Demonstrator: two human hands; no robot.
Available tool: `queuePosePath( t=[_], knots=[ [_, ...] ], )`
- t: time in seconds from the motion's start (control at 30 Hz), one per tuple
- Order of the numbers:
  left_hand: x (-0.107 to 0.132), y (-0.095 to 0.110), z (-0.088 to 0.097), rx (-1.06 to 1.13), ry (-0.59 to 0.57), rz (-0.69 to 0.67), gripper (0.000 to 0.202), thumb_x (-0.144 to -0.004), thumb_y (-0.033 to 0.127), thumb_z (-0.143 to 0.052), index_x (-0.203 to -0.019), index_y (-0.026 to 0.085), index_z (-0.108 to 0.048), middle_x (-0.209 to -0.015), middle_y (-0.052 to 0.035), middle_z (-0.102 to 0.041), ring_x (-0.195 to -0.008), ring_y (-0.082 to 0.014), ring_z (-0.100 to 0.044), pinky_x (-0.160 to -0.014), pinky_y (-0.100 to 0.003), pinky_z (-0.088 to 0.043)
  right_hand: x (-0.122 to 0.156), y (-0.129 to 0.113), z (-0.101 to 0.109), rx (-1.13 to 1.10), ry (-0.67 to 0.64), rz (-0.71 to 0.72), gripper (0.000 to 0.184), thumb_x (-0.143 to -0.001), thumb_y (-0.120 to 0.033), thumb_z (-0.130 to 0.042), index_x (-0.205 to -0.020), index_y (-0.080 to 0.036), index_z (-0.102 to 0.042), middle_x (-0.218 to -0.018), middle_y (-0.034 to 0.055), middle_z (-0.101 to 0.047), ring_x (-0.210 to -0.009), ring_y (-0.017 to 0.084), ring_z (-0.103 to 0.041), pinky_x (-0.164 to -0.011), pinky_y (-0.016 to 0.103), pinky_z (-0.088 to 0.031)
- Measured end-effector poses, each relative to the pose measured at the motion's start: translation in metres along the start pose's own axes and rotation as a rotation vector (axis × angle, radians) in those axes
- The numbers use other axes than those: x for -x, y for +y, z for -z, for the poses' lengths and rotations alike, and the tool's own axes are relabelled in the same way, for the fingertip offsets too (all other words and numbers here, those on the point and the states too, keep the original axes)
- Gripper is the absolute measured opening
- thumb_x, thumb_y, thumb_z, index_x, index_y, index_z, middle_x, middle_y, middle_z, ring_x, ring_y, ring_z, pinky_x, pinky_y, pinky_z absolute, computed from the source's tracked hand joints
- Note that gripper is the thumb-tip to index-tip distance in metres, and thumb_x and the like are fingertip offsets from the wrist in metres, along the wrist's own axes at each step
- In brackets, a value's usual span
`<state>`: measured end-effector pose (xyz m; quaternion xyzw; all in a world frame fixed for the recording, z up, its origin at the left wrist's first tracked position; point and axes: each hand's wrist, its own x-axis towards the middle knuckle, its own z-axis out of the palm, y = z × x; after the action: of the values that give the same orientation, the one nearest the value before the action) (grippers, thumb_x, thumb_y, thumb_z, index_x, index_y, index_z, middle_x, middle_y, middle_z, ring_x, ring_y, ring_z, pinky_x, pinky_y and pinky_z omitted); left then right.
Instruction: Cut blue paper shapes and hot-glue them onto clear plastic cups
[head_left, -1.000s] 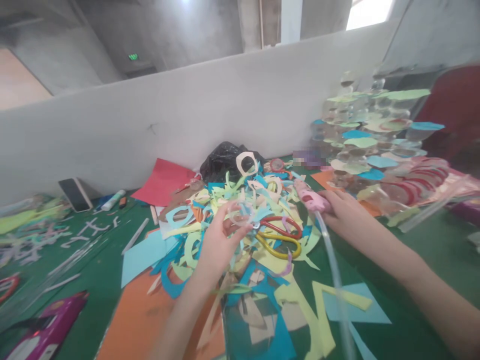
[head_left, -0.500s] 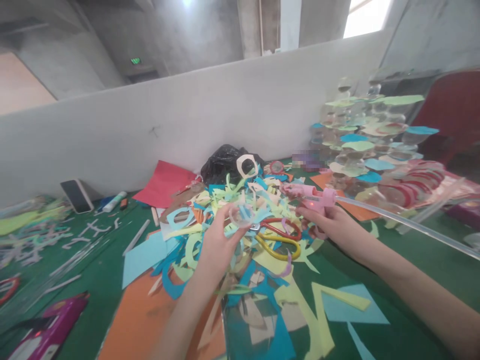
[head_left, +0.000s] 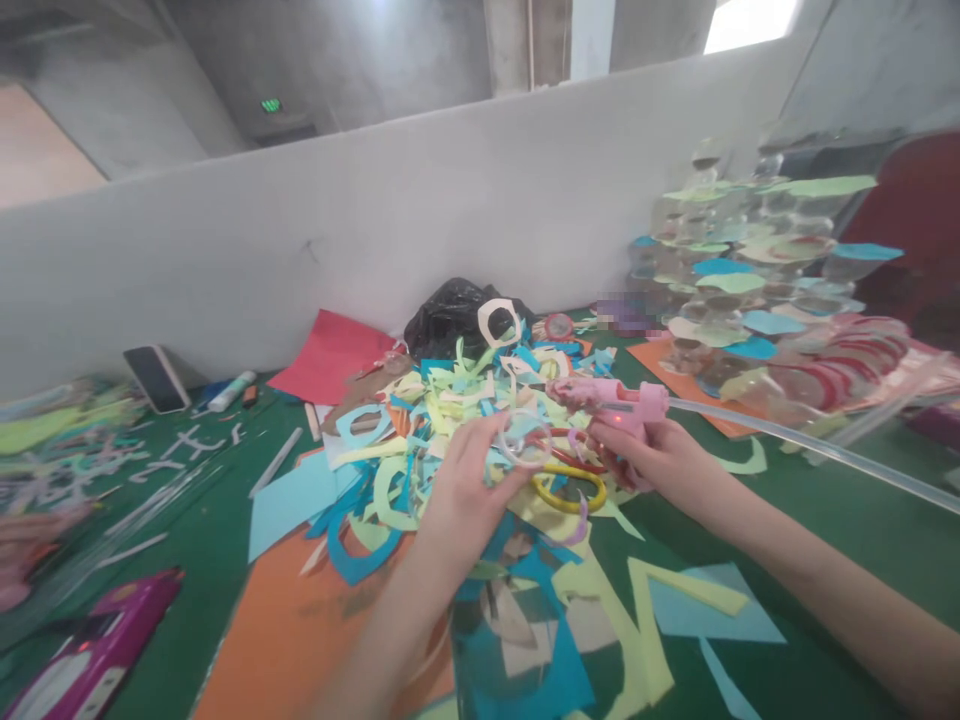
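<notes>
My left hand (head_left: pixel 469 490) pinches a small clear round plastic piece (head_left: pixel 525 462), like a cup or lid, by its edge over the paper scraps. My right hand (head_left: pixel 660 460) is wrapped round the handle of a pink hot glue gun (head_left: pixel 637 400). A red light glows on the gun, and its nozzle points left, just above and right of the clear piece. From its back a long translucent glue stick (head_left: pixel 810 450) runs to the right. Scissors with red and yellow handles (head_left: pixel 577 492) lie on the scraps below, partly hidden by my left hand.
Behind the scrap pile (head_left: pixel 442 400) sits a black plastic bag (head_left: pixel 442 315). A tiered stack of clear cups and coloured paper (head_left: pixel 727 280) stands at right. On the left are a phone (head_left: pixel 157 378), a purple device (head_left: pixel 97 650) and another person's blurred hand (head_left: pixel 37 540).
My left hand has moved right with the clear piece and tilted it, closer to the glue gun. The other person's hand has appeared at the left edge. The view has shifted slightly.
</notes>
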<state>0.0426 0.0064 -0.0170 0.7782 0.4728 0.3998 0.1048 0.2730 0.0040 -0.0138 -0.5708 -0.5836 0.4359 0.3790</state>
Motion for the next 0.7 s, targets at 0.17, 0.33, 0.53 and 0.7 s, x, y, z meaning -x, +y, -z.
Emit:
queuePosePath(
  t=[0.17,0.33,0.53,0.7],
  knots=[
    [-0.004,-0.006,0.005,0.014,0.119,0.092,0.038,-0.087,0.041,-0.067,-0.121,0.025,-0.058,-0.114,-0.0058,-0.068,-0.105,-0.0224,-0.063,-0.095,-0.036,-0.049,0.006,0.0,0.0,0.073,-0.004,0.026,0.049,-0.084,-0.064,-0.055,-0.057,-0.022,-0.055,-0.046,-0.003,-0.049,-0.047,0.013,-0.047,-0.051,0.027,-0.04],
    [-0.005,-0.007,0.006,0.021,0.152,0.151,0.039,-0.086,0.044,-0.068,-0.119,0.024,-0.059,-0.117,-0.0069,-0.067,-0.107,-0.0237,-0.063,-0.097,-0.038,-0.048,0.01,-0.001,-0.001,0.12,-0.026,0.078,0.045,-0.085,-0.062,-0.056,-0.059,-0.024,-0.061,-0.045,-0.0022,-0.05,-0.045,0.015,-0.046,-0.047,0.029,-0.038],
    [-0.006,-0.009,0.008,-0.003,0.176,0.186,0.042,-0.085,0.048,-0.068,-0.119,0.024,-0.06,-0.115,-0.0068,-0.068,-0.106,-0.024,-0.064,-0.095,-0.037,-0.048,0.011,-0.002,-0.001,0.153,-0.036,0.096,0.042,-0.086,-0.059,-0.057,-0.063,-0.025,-0.067,-0.042,-0.0027,-0.049,-0.044,0.016,-0.045,-0.047,0.03,-0.036],
    [-0.006,-0.01,0.009,-0.004,0.167,0.2,0.043,-0.085,0.049,-0.067,-0.12,0.025,-0.061,-0.119,-0.0061,-0.067,-0.106,-0.0237,-0.064,-0.095,-0.036,-0.048,0.012,-0.001,-0.001,0.147,-0.074,0.101,0.045,-0.087,-0.06,-0.056,-0.058,-0.025,-0.063,-0.042,-0.003,-0.048,-0.044,0.015,-0.045,-0.048,0.03,-0.036]
  ],
)
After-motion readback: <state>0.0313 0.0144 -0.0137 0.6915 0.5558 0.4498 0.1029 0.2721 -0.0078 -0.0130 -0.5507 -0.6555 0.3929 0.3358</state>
